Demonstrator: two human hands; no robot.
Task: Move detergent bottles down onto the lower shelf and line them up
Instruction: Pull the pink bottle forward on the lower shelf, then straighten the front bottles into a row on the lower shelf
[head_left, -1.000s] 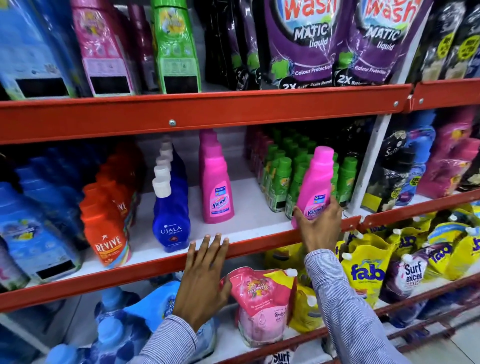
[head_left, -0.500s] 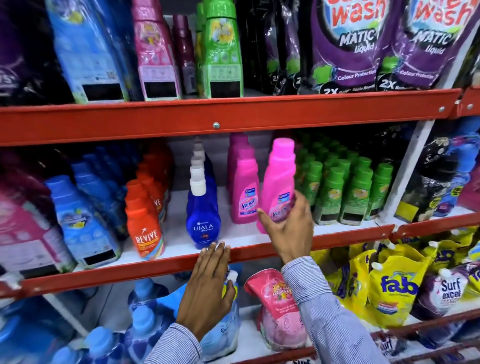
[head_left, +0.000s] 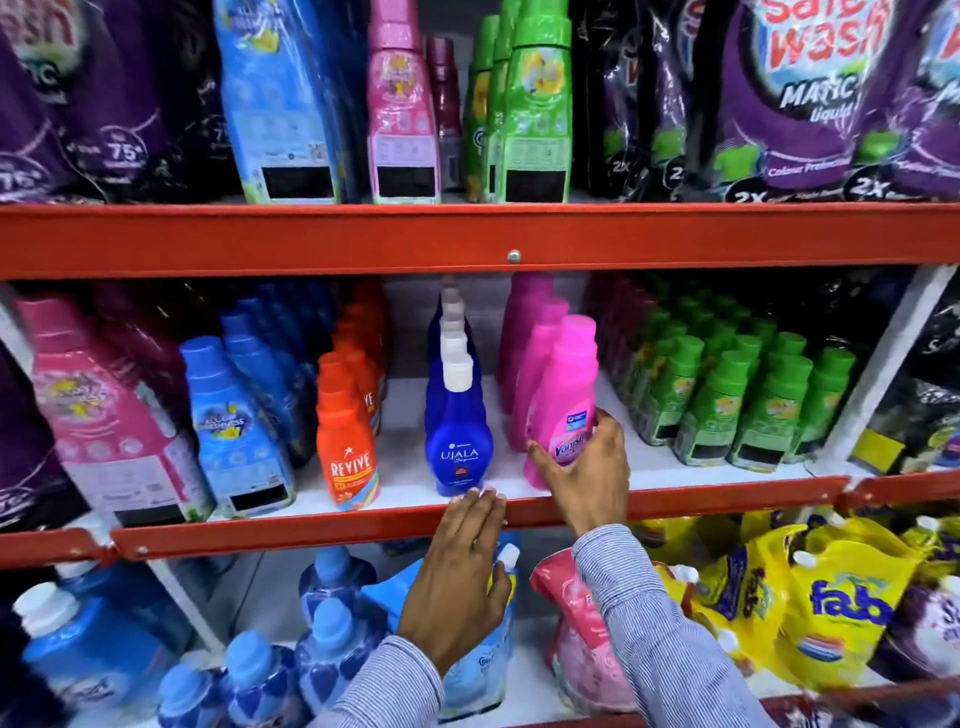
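Observation:
My right hand (head_left: 587, 470) grips a pink Vanish bottle (head_left: 563, 395) around its lower half. The bottle stands at the front of the white middle shelf (head_left: 670, 475), directly ahead of a row of matching pink bottles (head_left: 530, 358). My left hand (head_left: 460, 571) lies flat with fingers apart against the shelf's red front rail (head_left: 311, 532), fingertips just below a blue Ujala bottle (head_left: 457, 441). An orange Revive bottle (head_left: 348, 447) heads a row further left.
Green bottles (head_left: 748, 410) fill the middle shelf's right side, large blue and pink bottles (head_left: 156, 426) its left. The top shelf holds tall bottles and purple pouches (head_left: 795, 98). Below are blue bottles (head_left: 332, 639), a pink pouch (head_left: 582, 639) and yellow Fab pouches (head_left: 841, 608).
My right hand has carried the pink bottle leftward from beside the green bottles and set it in front of the pink row. The left hand stays on the rail.

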